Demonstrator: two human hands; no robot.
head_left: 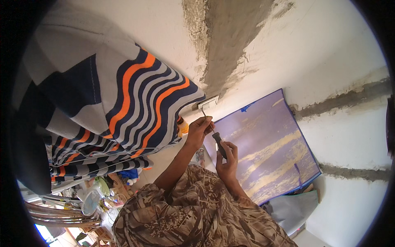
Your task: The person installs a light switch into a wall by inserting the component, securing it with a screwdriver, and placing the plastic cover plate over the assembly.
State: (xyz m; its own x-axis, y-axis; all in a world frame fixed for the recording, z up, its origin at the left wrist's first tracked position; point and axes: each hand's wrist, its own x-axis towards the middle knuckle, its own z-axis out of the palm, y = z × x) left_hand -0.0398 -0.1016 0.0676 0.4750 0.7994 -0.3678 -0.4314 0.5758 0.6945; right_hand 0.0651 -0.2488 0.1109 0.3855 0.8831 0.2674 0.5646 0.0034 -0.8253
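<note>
My right hand [227,160] is wrapped around the black handle of a screwdriver [219,144]. The thin shaft points up toward my left hand [198,131], whose fingers are pinched together. A short dark cable [203,111] runs from those fingers up to a white wall socket [208,103] set low in the wall. Where the screwdriver's tip ends is hidden by my left fingers. Both hands are close together, a little below the socket.
Striped cloth [152,94] hangs close on the left. A purple-and-yellow board [267,144] leans against the wall on the right, above a grey sheet [294,210]. Rough cement strips [226,41] cross the white wall. Household clutter [96,193] lies at lower left.
</note>
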